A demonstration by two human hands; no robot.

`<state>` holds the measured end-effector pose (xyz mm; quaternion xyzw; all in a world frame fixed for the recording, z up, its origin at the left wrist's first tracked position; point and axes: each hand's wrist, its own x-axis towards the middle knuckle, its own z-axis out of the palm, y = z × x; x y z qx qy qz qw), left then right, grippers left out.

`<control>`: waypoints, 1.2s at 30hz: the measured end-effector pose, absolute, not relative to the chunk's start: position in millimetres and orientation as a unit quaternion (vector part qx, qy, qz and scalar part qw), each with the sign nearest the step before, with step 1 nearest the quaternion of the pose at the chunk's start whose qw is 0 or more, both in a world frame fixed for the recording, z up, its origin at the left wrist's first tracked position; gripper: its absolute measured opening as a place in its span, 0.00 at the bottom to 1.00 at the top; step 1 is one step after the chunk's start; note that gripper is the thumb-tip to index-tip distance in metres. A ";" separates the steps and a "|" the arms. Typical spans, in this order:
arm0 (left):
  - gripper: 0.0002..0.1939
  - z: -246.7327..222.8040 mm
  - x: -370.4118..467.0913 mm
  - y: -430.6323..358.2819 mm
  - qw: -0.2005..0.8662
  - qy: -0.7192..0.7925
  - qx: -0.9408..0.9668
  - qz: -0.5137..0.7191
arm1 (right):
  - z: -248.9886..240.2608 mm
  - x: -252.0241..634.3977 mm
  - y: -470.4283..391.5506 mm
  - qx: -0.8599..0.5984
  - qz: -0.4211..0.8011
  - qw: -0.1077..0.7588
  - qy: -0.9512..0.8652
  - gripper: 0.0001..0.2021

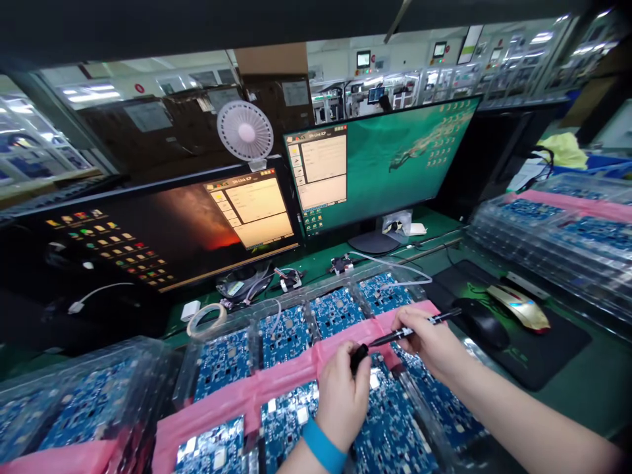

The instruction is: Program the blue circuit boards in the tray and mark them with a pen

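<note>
My right hand (424, 339) grips a black marker pen (395, 336), its tip pointing left. Between the fingers of my left hand (343, 388) is the black pen cap (359, 357), close to the marker's tip. A blue band (323, 446) circles my left wrist. Both hands are above a clear plastic tray (254, 342) of blue circuit boards (340, 313). Across the boards runs pink sheet or tape (289, 368), with short branches between the compartments.
Two monitors (385, 158) stand behind the tray, with a small white fan (245, 130) above them. A tape roll (206, 320) lies at the back left. On the right are a black mouse (481, 322), a gold mouse (518, 307) and stacked trays (557, 243). More boards (89, 401) sit left.
</note>
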<state>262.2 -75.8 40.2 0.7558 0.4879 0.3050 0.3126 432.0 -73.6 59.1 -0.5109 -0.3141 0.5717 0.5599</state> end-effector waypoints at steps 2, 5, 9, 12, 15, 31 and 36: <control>0.11 40.5 261.8 -76.1 0.302 0.484 0.763 0.303 | 57.4 431.2 -73.2 -0.522 0.572 0.539 -0.331 0.13; 0.11 41.2 261.1 -75.9 0.279 0.482 0.775 0.299 | 52.1 431.8 -72.0 -0.526 0.575 0.520 -0.350 0.13; 0.10 42.8 260.2 -75.1 0.266 0.473 0.788 0.291 | 50.6 434.3 -71.6 -0.547 0.545 0.477 -0.419 0.13; 0.10 42.7 259.7 -75.3 0.266 0.465 0.796 0.281 | 53.8 432.7 -73.3 -0.559 0.533 0.442 -0.456 0.11; 0.10 41.7 260.8 -77.0 0.278 0.445 0.804 0.281 | 50.6 425.0 -74.4 -0.545 0.566 0.440 -0.435 0.11; 0.12 45.5 263.4 -76.1 0.313 0.498 0.770 0.247 | 46.1 462.0 -51.2 -0.477 0.502 0.205 -0.692 0.23; 0.15 40.9 264.8 -67.5 0.245 0.529 0.791 0.185 | 27.6 490.5 -19.1 -0.676 0.199 0.142 -0.695 0.15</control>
